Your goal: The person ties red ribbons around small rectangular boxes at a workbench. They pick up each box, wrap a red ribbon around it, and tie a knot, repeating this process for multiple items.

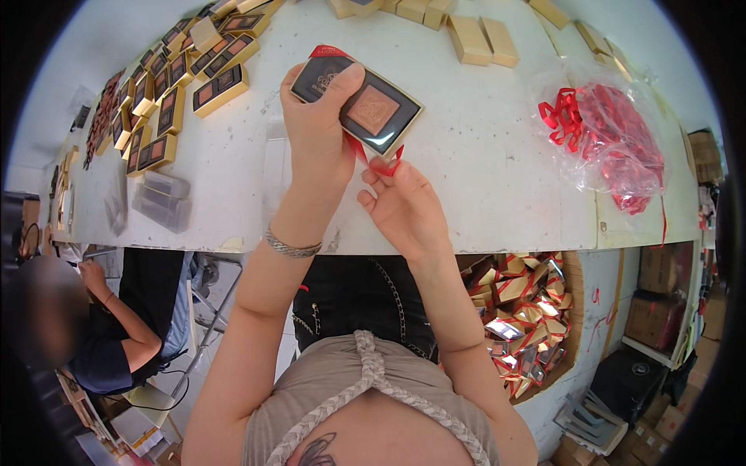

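Note:
Above the white table, my left hand (pixel 320 128) grips a small gold-edged gift box (pixel 379 115) with a dark top and a window showing a brown square. Its thumb presses on the dark face, and the fingers pass behind the box. A red ribbon (pixel 399 158) hangs from the box's lower edge; another red strip crosses its upper left corner. My right hand (pixel 408 203) pinches the ribbon just below the box between thumb and fingers. The ribbon's path behind the box is hidden.
Several similar boxes (pixel 221 89) spread over the table's left side, near clear plastic trays (pixel 162 200). Plain gold boxes (pixel 468 40) stand at the far edge. A clear bag of red ribbons (pixel 614 144) lies right. Below, a carton (pixel 573 311) holds ribboned boxes. Another person sits at left.

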### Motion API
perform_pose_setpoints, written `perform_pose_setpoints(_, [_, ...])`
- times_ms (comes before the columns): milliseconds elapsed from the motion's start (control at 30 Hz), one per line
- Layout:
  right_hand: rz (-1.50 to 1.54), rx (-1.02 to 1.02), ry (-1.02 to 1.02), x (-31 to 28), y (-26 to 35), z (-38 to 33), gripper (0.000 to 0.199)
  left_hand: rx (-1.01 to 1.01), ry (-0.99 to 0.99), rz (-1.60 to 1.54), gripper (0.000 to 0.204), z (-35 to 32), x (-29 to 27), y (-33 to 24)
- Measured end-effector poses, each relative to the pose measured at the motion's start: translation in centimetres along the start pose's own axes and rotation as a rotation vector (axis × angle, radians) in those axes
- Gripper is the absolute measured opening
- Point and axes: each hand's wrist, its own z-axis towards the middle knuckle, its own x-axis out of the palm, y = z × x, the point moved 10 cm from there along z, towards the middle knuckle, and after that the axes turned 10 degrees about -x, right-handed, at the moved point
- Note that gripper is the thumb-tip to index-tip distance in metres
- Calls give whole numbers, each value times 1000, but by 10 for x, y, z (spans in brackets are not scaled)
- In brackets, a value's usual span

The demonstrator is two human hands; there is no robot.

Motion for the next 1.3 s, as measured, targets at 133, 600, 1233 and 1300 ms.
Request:
perform_pose_setpoints(133, [274,81,-67,1,-13,-5,23,230,-130,147,63,-6,-10,-7])
perform_pose_setpoints(600, [-992,-619,-231,2,100,-22,38,268,121,456,62,-31,15,-13])
perform_pose_setpoints(1233, [-1798,-242,-212,-38,274,-91,40,773,442,1751,52,108,155,173])
perform_pose_setpoints(1300, [-1903,-568,-34,-12,265,-37,31,700,489,1796,48,89,145,178])
